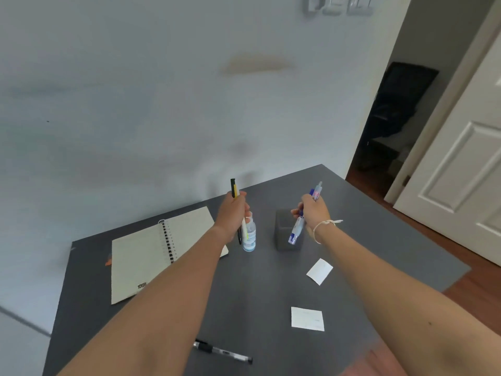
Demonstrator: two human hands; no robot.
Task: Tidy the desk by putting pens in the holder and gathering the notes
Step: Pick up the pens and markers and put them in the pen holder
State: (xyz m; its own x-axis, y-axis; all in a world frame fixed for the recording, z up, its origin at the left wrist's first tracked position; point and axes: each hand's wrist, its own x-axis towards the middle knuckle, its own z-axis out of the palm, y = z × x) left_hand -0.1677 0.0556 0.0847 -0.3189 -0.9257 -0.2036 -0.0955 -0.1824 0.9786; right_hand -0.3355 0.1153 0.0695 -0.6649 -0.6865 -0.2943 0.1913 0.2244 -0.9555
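Observation:
My left hand (232,213) grips a black pen and a yellow pen (234,189) upright, left of the dark grey pen holder (283,234). My right hand (313,213) is closed around blue and white pens (295,232), whose lower ends hang in front of the holder's right side. Two white notes lie on the dark desk: one (320,271) in front of the holder, another (307,318) nearer to me. A black-capped clear pen (223,351) lies near the front edge, partly under my left forearm.
An open spiral notebook (151,251) lies at the left of the desk (257,289). A small clear bottle (250,237) stands just behind my left hand. The wall is close behind; an open white door (466,169) and wooden floor are to the right.

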